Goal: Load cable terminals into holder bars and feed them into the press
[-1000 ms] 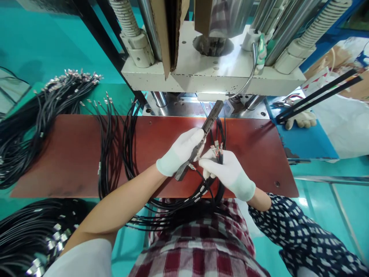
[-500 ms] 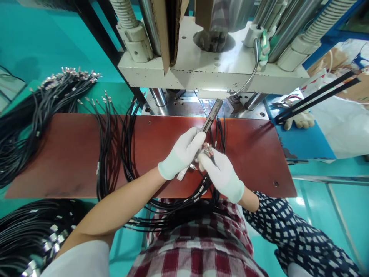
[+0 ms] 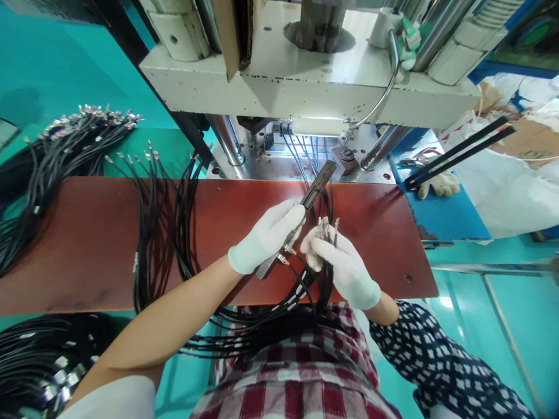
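Observation:
My left hand point(image 3: 269, 233), in a white glove, is closed around a long, narrow metal bar point(image 3: 321, 181) with a slot in it, tilted up to the right. Two metal-tipped cable ends point(image 3: 285, 256) stick out at the bar's lower edge, below my left fingers. Just to the right, my gloved right hand point(image 3: 343, 265) grips several black cables, their metal tips point(image 3: 326, 224) rising above the fingers. From both hands the black cables point(image 3: 271, 317) loop down over the table edge and across my lap.
A press point(image 3: 262, 96) stands over a metal base at the back, with thin cables running into it. Cable bundles point(image 3: 148, 233) lie across the left of the red-brown board point(image 3: 96, 233). At right are two black rods point(image 3: 463, 151), a glove point(image 3: 439, 185) and pliers.
My right hand has drawn slightly away from the bar, so the cable tips in it stand apart. The two cable ends at the bar show more plainly. The camera view has shifted.

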The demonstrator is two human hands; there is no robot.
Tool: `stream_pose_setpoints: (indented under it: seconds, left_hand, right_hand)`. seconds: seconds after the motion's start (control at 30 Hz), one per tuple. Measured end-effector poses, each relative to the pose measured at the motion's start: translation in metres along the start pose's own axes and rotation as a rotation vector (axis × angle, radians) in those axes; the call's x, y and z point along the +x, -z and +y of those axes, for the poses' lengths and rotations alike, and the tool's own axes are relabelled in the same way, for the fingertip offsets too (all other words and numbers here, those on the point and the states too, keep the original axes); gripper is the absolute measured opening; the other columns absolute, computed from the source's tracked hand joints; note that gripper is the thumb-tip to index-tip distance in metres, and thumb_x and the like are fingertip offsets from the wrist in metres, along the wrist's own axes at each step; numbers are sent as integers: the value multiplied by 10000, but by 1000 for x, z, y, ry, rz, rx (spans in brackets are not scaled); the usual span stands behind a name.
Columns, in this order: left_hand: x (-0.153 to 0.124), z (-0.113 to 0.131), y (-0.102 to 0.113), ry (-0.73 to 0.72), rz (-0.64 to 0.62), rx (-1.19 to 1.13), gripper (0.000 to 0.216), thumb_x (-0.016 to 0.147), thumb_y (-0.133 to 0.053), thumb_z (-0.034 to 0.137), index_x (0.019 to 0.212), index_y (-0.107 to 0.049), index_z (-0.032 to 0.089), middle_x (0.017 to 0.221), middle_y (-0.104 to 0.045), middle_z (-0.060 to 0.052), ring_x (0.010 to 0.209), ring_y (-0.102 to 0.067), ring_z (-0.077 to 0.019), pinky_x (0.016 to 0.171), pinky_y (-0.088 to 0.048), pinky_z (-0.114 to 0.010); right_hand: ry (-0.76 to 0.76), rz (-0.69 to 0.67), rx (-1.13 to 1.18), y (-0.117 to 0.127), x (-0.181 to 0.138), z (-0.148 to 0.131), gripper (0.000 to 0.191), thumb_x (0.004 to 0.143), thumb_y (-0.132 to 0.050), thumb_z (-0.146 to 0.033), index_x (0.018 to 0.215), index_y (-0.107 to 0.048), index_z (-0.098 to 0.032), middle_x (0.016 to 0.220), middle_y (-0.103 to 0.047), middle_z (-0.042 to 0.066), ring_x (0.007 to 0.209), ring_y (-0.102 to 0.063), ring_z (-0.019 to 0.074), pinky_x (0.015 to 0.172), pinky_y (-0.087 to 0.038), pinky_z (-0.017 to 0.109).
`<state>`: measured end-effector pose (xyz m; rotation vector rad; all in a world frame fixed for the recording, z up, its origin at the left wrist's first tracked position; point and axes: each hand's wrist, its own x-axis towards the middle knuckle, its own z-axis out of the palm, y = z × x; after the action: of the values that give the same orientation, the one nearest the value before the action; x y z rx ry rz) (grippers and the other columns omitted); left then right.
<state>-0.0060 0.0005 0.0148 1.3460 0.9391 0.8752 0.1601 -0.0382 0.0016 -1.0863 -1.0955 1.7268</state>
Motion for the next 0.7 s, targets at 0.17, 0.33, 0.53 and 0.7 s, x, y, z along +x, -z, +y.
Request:
stream_pose_setpoints:
  seconds: [0.17, 0.33, 0.53, 0.7]
  left_hand:
    - [1, -3, 1, -14, -5, -29, 433, 972, -426, 539, 731, -451, 181, 625, -479, 28, 524, -422, -83, 496, -366, -227]
    - [1, -6, 1, 8, 0, -53, 411, 979, -427, 519, 741, -441, 184, 639, -472, 32, 531, -426, -82, 499, -374, -231]
    - [1, -4, 1, -10, -30, -42, 407, 996, -406, 485, 728, -433, 180, 615, -462, 35, 514, -399, -75, 485, -353, -228]
    - [1, -5, -1, 5, -64, -58, 409, 992, -404, 503, 749, -445, 177, 644, -467, 30, 535, -416, -81, 496, -367, -227]
  right_hand:
    - [-72, -123, -245, 14, -4, -18, 201, 897, -582, -312, 969, -673, -147, 706, -547, -6, 698, -505, 125, 718, -418, 290]
    - [-89, -318, -247, 24, -4, -22, 188, 938, -553, -290, 829, -638, -163, 787, -561, 10, 787, -539, 124, 815, -435, 287]
    - [-185, -175, -117, 20, -2, -14, 195, 833, -661, -305, 736, -623, -140, 634, -587, 7, 581, -534, 113, 623, -451, 267]
    - [-53, 11, -319, 2, 3, -14, 290, 837, -645, -316, 605, -590, -150, 530, -534, -8, 530, -484, 108, 565, -402, 255]
